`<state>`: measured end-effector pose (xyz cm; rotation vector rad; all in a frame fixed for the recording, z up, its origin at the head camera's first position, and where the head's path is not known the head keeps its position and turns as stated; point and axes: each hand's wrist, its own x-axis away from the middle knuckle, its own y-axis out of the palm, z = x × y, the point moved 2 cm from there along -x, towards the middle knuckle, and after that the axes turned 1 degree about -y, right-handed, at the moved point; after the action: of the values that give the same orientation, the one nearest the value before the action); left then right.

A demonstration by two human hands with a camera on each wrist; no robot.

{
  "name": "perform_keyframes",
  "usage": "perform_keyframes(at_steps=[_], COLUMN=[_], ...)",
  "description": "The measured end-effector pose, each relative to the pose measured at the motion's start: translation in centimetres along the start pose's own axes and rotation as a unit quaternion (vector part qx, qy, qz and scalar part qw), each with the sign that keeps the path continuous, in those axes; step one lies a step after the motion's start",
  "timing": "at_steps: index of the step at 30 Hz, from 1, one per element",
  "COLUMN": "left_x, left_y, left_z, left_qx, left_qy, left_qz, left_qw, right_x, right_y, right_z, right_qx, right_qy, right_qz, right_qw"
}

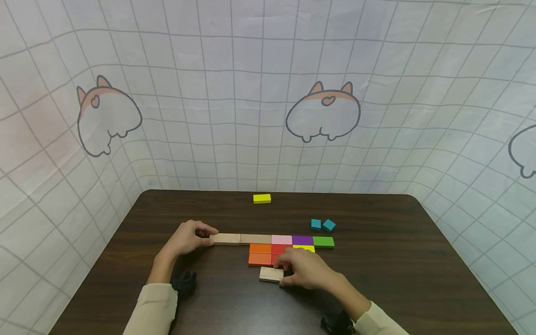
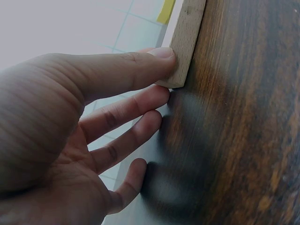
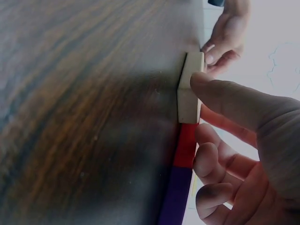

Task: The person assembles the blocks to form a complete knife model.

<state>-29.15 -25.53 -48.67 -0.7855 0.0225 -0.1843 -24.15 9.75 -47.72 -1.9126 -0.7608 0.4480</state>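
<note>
My left hand (image 1: 187,238) pinches the left end of a plain wooden block (image 1: 226,239), its thumb against the near side in the left wrist view. That block heads a row with a second wooden block (image 1: 255,238), a pink block (image 1: 282,239), a purple block (image 1: 302,240) and a green block (image 1: 324,242). In front sit orange blocks (image 1: 260,259), red blocks (image 1: 282,248) and a yellow block (image 1: 304,248), partly hidden by my right hand (image 1: 307,269). Its thumb and fingers pinch the right end of a loose-lying wooden block (image 1: 270,274) nearer me.
A yellow block (image 1: 262,199) lies by the table's far edge. Two small blue blocks (image 1: 316,224) lie behind the row, to the right. A white gridded curtain (image 1: 234,158) hangs around the dark wooden table (image 1: 398,260).
</note>
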Motion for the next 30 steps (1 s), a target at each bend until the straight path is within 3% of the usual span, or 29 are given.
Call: perform_keyframes(at_steps=[9,30], left_x=[-0.2,-0.1], left_y=[0.0,0.0], left_z=[-0.1,0.0], left_qx=[-0.005,-0.003], left_qy=[0.006,-0.002], left_qz=[-0.001,-0.002], left_qw=[1.0,1.0], right_x=[-0.2,-2.1], right_y=[-0.1,0.7], right_z=[-0.2,-1.1], right_qx=[-0.039,-0.027], right_qy=[-0.001,-0.013], right_qz=[-0.005,0.003], right_qw=[0.9992,0.9996])
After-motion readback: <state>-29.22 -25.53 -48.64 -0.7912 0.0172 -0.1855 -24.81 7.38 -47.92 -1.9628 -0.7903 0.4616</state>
